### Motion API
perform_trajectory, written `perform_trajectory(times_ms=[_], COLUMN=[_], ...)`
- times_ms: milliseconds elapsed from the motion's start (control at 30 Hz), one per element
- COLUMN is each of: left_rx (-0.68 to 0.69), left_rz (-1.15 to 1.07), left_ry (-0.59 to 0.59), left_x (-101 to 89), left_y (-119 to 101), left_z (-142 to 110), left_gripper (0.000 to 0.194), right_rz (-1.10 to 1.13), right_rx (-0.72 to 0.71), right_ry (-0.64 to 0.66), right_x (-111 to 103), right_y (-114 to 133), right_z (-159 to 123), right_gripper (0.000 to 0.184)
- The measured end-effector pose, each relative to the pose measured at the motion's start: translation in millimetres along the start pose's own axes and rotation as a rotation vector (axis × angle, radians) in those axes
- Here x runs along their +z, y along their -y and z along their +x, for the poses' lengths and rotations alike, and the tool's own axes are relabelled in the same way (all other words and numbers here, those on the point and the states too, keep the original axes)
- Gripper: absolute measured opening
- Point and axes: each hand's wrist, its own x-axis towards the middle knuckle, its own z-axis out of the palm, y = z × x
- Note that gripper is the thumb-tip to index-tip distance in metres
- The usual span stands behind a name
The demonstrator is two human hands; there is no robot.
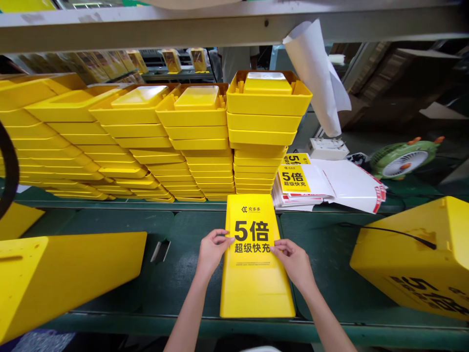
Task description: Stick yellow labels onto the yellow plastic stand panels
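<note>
While a person's left hand and right hand rested on a yellow label printed with "5倍 超级快充", a yellow plastic tray lay flat beneath it on a green surface. The label sat on the tray's far half, with its top edge near the tray's far end. The left hand touched the label's left edge and the right hand its right edge, both partly open with the fingers curved slightly inward. Neither hand could be seen clearly enough to tell whether it gripped the label's edge or only pressed on it.

Stacks of yellow plastic trays rose behind the work area, beneath a metal shelf. To the right, a pile of matching labels on white backing sheets lay beside the stacks, just beyond the tray. A tilted yellow plastic case with black lettering sat on the surface at far right, well apart from the hands, and a similar yellow panel lay at left. A green desk fan stood farther back on the right.
</note>
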Motion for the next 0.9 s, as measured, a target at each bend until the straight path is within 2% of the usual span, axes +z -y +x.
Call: perform_trajectory(times_ms=[200,433,500,600,667,700,733,767,833,900], left_rx=[0.02,0.053,0.078,0.113,0.208,0.303,0.423,0.552,0.741,0.8], left_rz=[0.026,0.079,0.115,0.268,0.411,0.486,0.562,0.652,0.853,1.019], left_ry=[-0.001,-0.007,-0.026,-0.102,-0.179,-0.191,-0.163,-0.077,0.217,0.478], left_x=[-1.9,-5.2,-8.4,-11.0,-7.8,-4.1,0.6,6.1,17.5,27.4], left_y=[1.2,-4.4,-6.1,-7.6,-7.0,-6.2,-5.4,-4.7,-5.4,-10.9], left_z=[-3.2,-17.0,-23.2,-36.0,-47.4,-53.2,-58.1,-61.4,-59.0,-39.7], left_gripper=[0.038,0.04,0.04,0.039,0.036,0.034,0.033,0.034,0.041,0.047], right_rz=[-0.25,-0.406,-0.451,-0.428,-0.383,-0.364,-0.346,-0.326,-0.287,-0.256], right_rx=[-0.232,-0.386,-0.363,-0.24,-0.159,-0.133,-0.114,-0.102,-0.094,-0.107], right_ry=[-0.091,-0.149,-0.131,-0.099,-0.085,-0.08,-0.075,-0.067,-0.047,-0.043], right_x=[-1.2,3.7,3.9,2.5,2.1,2.7,4.0,6.1,11.8,17.8], right_y=[0.4,-19.7,-25.3,-29.7,-31.3,-32.2,-33.4,-34.9,-38.7,-42.6], right_z=[-17.4,-33.8,-37.8,-43.9,-48.4,-50.9,-53.5,-56.4,-62.0,-66.5], right_gripper=[0.025,0.032,0.037,0.048,0.054,0.055,0.055,0.055,0.056,0.055])
